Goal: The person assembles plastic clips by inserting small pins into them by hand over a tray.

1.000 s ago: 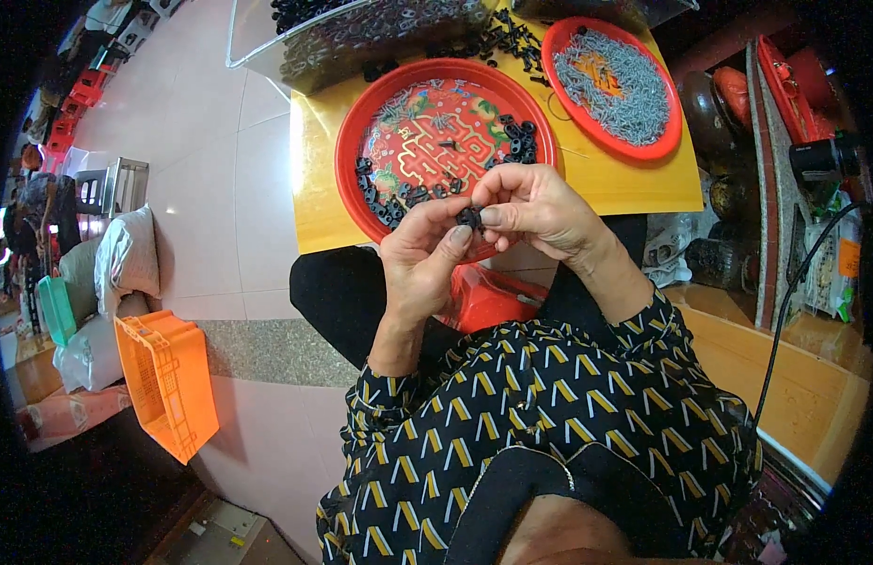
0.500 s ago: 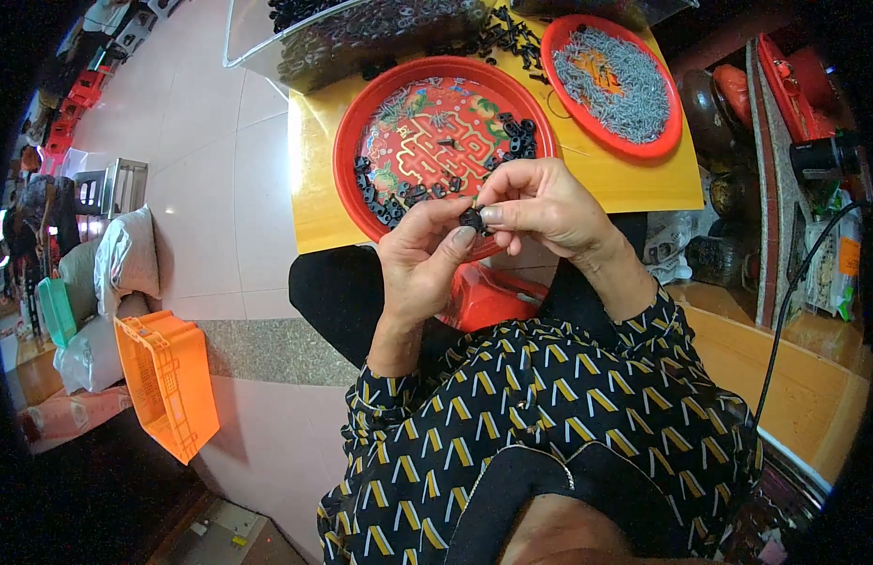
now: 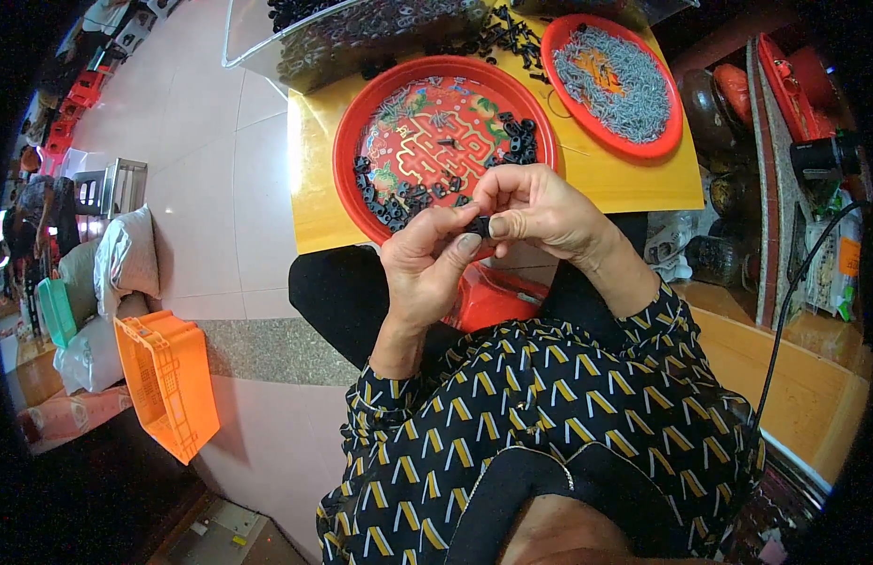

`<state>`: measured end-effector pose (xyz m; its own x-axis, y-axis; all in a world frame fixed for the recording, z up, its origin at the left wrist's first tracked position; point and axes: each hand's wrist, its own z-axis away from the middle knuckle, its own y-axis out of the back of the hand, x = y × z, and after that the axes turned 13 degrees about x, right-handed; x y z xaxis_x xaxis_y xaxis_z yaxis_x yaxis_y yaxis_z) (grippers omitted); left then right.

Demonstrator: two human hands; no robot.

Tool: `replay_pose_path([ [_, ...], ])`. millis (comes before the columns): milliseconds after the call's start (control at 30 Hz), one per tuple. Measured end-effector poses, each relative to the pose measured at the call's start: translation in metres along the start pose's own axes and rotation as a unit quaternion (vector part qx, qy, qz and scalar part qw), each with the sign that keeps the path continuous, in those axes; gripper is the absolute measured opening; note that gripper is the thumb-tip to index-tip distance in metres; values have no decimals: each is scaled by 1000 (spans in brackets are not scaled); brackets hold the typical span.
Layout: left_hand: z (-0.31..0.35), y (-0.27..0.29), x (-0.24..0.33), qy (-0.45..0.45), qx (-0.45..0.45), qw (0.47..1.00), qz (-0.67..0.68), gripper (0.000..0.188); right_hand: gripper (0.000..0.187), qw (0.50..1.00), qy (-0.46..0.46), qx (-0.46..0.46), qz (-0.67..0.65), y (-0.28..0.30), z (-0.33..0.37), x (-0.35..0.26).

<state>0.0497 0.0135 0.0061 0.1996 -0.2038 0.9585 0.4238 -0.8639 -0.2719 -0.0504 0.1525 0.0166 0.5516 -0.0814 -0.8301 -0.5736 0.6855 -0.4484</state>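
Observation:
Both my hands meet over the near edge of a round red tray (image 3: 344, 179) with a gold pattern. Between the fingertips of my left hand (image 3: 427, 259) and my right hand (image 3: 540, 217) is a small black plastic part (image 3: 478, 226), largely covered by the fingers. Each hand pinches it between thumb and fingers. In the tray, small black plastic pieces (image 3: 389, 205) lie along the left and near side. Another cluster of black pieces (image 3: 519, 139) sits at its right, and some silver screws (image 3: 399, 102) lie at its far left.
A smaller red tray (image 3: 676, 113) full of silver screws stands at the right of the yellow tabletop (image 3: 634, 184). At the back, a clear bin (image 3: 257, 47) holds many black parts, with loose black pieces (image 3: 512, 42) beside it. An orange crate (image 3: 187, 386) is on the floor at left.
Both hands have shifted slightly toward me and to the right with the black part. The fingers now cover more of it.

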Motion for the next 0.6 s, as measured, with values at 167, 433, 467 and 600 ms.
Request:
replay_pose_path([
  [167,1,-2,-1,-26,4,999,-25,22,22,1000,-4,-17,-21,2,-1,1],
  [433,2,-3,-1,-73,3,993,-97,19,24,999,-39,-36,1,0,-5,-3],
  [467,2,-3,-1,-80,-3,992,-97,19,24,999,-39,-36,0,0,-6,-2],
  [600,-1,-6,-6,-64,-4,997,-39,21,24,999,-33,-40,4,4,-8,-2],
])
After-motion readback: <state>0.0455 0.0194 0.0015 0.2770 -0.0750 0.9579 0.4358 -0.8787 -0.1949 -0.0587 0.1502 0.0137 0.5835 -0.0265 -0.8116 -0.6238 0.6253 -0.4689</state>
